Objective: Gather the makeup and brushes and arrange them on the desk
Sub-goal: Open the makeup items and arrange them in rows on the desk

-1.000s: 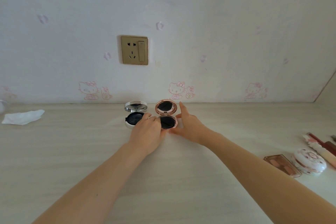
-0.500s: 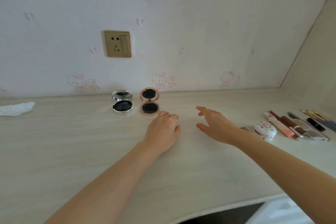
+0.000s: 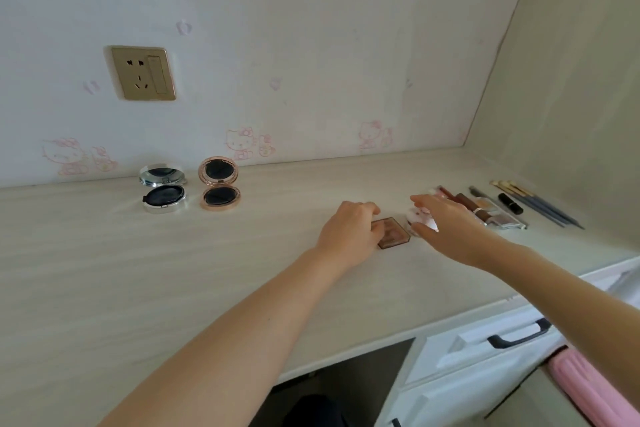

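The person leans over the pale wooden desk (image 3: 104, 270) with both arms stretched out toward one o'clock. The left hand (image 3: 349, 232) lies knuckles up, its fingers curled down onto the left edge of a small brown palette (image 3: 394, 235) that lies flat on the desktop; it holds the palette there. Just to the right, the right hand (image 3: 448, 227) is spread loose, thumb and forefinger wide apart, over a round white case (image 3: 420, 217) with pink marks. I cannot tell whether the hand touches the case. The two hands are close together but not touching.

Further out, at two o'clock, the rest of the makeup lies side by side: reddish-brown lip tubes (image 3: 465, 202), a clear flat palette (image 3: 504, 219), a black lipstick (image 3: 510, 203) and several slim brushes (image 3: 540, 207) with dark handles, nearest the side wall.

At eleven o'clock, near the back wall, two round compacts stand open with their mirrors up: a silver compact (image 3: 162, 189) on the left and a rose-gold compact (image 3: 219, 184) just beside it.

A gold wall socket (image 3: 140, 73) sits above them. At four o'clock, below the desk edge, are a white drawer with a dark handle (image 3: 519, 335) and a pink cloth (image 3: 588, 388).
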The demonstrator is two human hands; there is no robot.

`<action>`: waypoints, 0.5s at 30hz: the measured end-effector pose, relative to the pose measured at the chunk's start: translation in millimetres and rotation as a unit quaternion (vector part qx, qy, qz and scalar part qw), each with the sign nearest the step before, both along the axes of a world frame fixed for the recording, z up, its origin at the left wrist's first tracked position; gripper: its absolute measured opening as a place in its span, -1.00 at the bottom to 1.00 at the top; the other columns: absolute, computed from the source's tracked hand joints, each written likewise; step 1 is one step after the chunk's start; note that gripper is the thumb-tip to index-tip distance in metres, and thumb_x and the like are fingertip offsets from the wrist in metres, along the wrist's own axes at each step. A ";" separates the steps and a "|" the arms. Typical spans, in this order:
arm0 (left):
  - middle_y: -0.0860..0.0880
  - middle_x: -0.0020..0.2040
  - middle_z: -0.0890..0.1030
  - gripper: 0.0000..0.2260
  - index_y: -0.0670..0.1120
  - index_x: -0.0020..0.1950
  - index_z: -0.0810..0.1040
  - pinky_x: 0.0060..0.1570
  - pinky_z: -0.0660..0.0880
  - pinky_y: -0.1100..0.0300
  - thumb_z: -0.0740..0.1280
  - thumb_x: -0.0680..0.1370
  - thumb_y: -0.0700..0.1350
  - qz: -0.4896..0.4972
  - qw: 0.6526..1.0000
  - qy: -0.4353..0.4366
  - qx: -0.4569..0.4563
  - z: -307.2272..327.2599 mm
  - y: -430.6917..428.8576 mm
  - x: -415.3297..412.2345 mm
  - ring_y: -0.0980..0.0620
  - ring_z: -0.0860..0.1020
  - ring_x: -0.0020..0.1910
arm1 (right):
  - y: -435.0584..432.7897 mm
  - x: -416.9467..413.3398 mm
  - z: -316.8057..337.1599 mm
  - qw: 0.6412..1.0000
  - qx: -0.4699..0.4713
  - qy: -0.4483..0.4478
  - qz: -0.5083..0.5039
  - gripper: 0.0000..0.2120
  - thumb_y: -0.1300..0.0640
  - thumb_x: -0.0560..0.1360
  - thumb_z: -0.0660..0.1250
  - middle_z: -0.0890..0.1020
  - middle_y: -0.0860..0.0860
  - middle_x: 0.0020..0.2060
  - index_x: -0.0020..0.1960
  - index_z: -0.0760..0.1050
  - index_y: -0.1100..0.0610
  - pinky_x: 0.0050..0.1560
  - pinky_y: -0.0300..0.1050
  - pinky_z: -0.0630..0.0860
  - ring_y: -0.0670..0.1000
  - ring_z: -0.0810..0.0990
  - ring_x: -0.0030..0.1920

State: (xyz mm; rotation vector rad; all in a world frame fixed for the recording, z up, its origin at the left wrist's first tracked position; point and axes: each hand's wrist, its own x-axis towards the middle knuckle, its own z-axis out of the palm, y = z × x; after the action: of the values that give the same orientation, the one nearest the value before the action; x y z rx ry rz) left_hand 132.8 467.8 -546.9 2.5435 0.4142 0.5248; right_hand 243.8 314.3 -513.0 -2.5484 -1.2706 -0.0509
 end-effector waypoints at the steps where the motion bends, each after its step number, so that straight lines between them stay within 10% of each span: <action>1: -0.05 0.27 0.54 -0.67 -0.11 0.33 0.48 0.24 0.41 0.02 0.23 0.58 -0.05 -0.005 1.000 0.002 -0.008 1.7 -1.7 9.4 -0.03 0.37 0.34 | -5.6 4.5 0.4 1.000 0.002 -0.001 -0.009 -0.52 0.04 0.57 0.23 0.41 0.06 0.37 0.45 0.26 0.11 0.33 -0.09 0.26 0.07 0.34 0.39; 10: -0.13 0.20 0.57 -0.66 -0.14 0.23 0.53 0.21 0.43 -0.02 0.23 0.59 0.05 0.001 0.994 0.074 -0.084 5.6 -17.3 75.6 -0.14 0.45 0.25 | -12.3 40.4 -12.0 0.996 -0.002 0.040 -0.081 -0.60 -0.07 0.60 0.13 0.54 0.14 0.21 0.29 0.42 0.17 0.07 -0.10 0.30 0.15 0.46 0.23; 15: -0.23 -0.07 0.61 -0.67 -0.13 -0.11 0.56 -0.13 0.41 0.06 0.17 0.60 0.09 -0.005 0.988 0.112 -0.111 1.6 -18.2 85.8 -0.21 0.53 0.00 | -6.8 37.0 -11.2 0.994 0.005 0.060 -0.094 -0.65 0.02 0.62 0.12 0.57 0.17 0.15 0.13 0.52 0.26 -0.01 -0.03 0.39 0.20 0.53 0.12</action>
State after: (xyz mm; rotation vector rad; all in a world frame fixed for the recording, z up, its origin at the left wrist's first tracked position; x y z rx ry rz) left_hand 218.6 449.5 -545.3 2.3936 0.5101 0.1765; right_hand 280.8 307.6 -524.2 -2.6115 -0.9836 0.0554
